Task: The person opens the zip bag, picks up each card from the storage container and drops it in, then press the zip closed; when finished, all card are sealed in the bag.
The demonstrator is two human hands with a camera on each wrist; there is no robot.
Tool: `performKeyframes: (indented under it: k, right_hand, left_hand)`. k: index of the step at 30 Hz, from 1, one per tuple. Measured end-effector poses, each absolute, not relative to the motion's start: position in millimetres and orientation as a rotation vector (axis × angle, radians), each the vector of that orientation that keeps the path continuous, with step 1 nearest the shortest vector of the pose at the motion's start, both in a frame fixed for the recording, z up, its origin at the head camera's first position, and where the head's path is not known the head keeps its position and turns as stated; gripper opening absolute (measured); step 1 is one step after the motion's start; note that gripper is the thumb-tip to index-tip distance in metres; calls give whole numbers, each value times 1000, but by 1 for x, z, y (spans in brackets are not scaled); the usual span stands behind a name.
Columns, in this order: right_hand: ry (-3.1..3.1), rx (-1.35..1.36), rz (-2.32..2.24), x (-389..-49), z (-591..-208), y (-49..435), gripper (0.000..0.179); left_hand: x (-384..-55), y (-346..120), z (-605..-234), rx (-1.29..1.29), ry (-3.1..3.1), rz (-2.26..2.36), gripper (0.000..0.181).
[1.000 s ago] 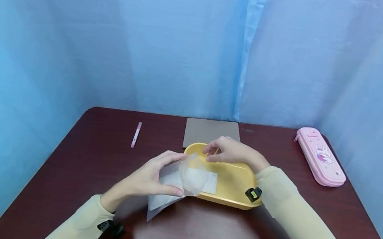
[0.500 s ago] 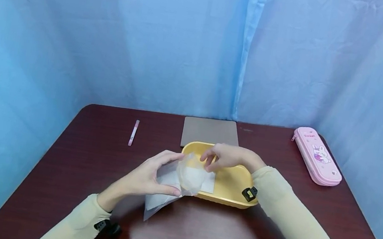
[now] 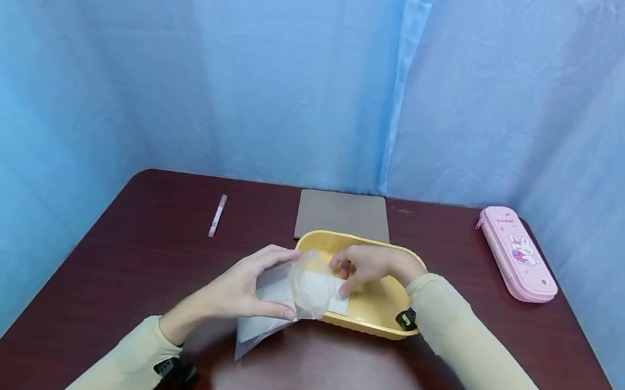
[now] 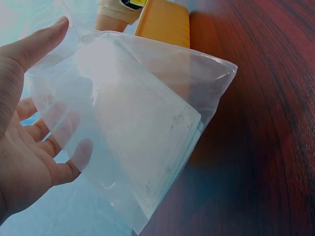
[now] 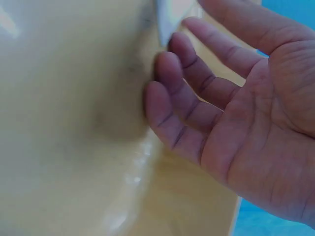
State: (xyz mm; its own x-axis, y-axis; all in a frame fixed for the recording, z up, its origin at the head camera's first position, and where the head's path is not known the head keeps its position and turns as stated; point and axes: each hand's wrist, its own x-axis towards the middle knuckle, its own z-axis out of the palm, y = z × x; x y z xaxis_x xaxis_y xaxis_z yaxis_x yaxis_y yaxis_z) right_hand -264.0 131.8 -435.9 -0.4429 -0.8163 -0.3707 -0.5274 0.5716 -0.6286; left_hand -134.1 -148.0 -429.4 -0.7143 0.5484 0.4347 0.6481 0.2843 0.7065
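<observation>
My left hand [image 3: 241,288] holds a clear plastic bag [image 4: 142,128], thumb and fingers spread at its wide mouth. Through the plastic show white cards [image 4: 142,118], stacked toward the lower corner. The bag's mouth overlaps the left end of a yellow tray [image 3: 378,327]. A white card piece [image 3: 339,305] shows beyond the bag, over the tray. Above it is my right hand [image 3: 371,265], fingers loosely bent and thumb tip right at the card, with a gap between thumb and index finger. In the right wrist view, the card's edge [image 5: 170,19] appears beside the fingertips.
Behind the tray lies a flat grey-brown board [image 3: 342,215]. A pink and white marker [image 3: 217,215] is at the back left of the dark red table [image 3: 149,266]. At the back right sits a pink pencil case [image 3: 518,255] with a rabbit print. Blue curtains [image 3: 281,72] surround the table.
My right hand has moved down toward the near side, from above the tray's far part to the white card. The left hand keeps its hold on the bag.
</observation>
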Motion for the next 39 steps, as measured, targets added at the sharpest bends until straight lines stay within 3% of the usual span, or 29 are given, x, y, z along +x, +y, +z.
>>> performKeyframes:
  k: [12,20,28,35,39]
  right_hand:
    - [2240,-1027,-497,-259,-448,125,43]
    - [2238,-908,-480,-259,-452,122,31]
    - [2278,-982,-557,-259,-451,124,45]
    - [2335,-1143,-347,-249,-448,116,74]
    - [2360,-1119,-304,-244,-445,112,67]
  left_hand:
    - [-134,-151,-431,-1097,-2489,-1416,85]
    - [-131,-153,-429,-1082,-2486,-1415,83]
    - [-131,-154,-429,-1077,-2494,-1423,84]
    - [-131,-154,-429,-1080,-2493,-1432,85]
    - [-131,-154,-429,-1079,-2490,-1433,84]
